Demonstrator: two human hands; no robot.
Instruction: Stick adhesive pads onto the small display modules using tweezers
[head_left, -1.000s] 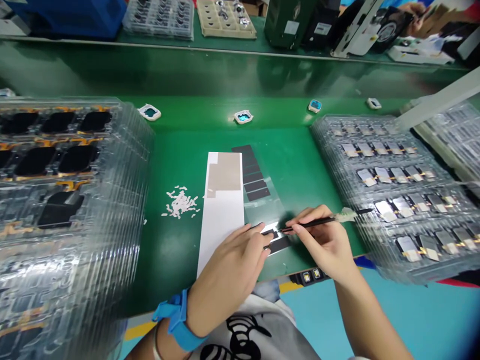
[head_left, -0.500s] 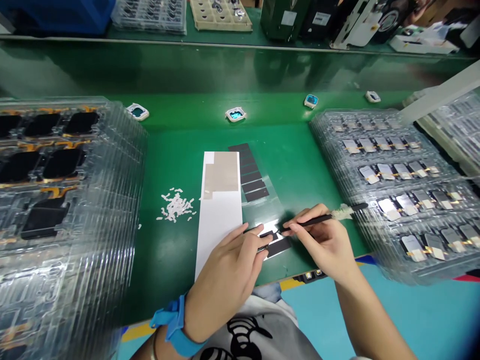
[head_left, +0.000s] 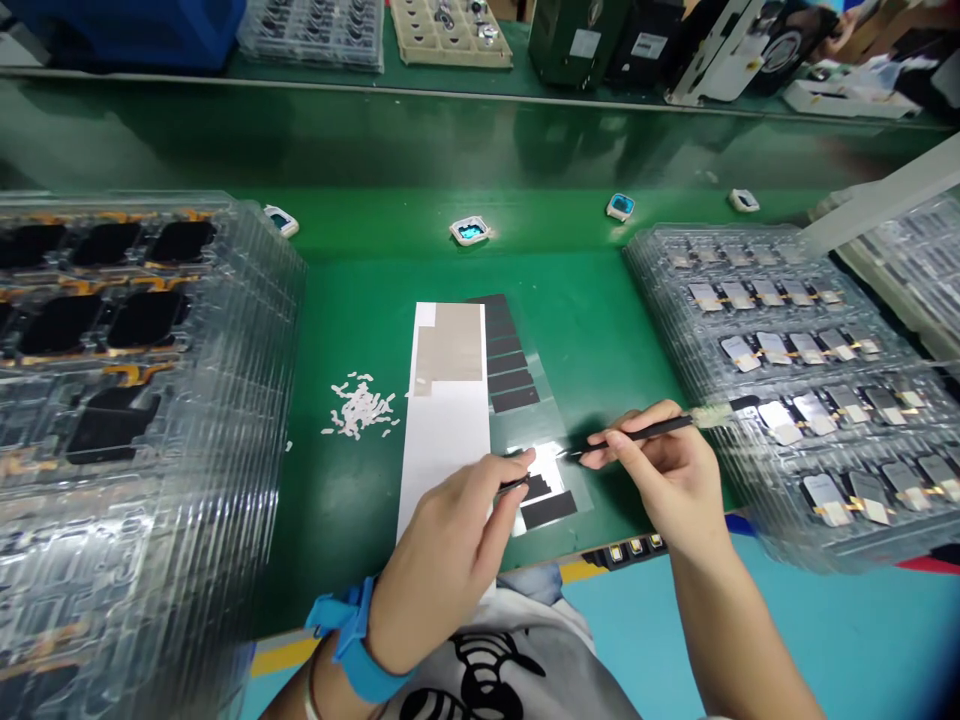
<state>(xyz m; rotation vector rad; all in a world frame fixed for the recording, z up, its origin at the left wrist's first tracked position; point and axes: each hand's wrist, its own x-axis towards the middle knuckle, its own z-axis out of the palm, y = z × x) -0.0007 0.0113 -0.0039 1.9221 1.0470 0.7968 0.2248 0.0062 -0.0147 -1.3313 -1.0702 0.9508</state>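
Note:
My left hand (head_left: 469, 520), with a blue wrist strap (head_left: 356, 640), has thumb and fingers closed on a small dark flat part (head_left: 514, 487). Much of that part is hidden by the fingers. My right hand (head_left: 667, 470) grips black tweezers (head_left: 652, 430) with a pale wrapped section near the back end. Their tip points left, close to the left fingertips, above a clear sheet (head_left: 551, 420) carrying black strips (head_left: 551, 510). Left of this sheet lies a white card (head_left: 446, 430) with a beige sticker area (head_left: 457, 345), partly under my left forearm and hand.
White scraps (head_left: 360, 408) lie heaped left of the card. Stacked clear trays with black screens (head_left: 112, 330) stand at left, and trays with silver-backed parts (head_left: 780, 350) at right. Several small watch cases (head_left: 471, 231) line the bench's back, below a shelf (head_left: 450, 85).
My right hand and the tweezers have drawn slightly right, away from the left fingertips. My left fingers have gathered closer together around the dark part. The view has shifted slightly.

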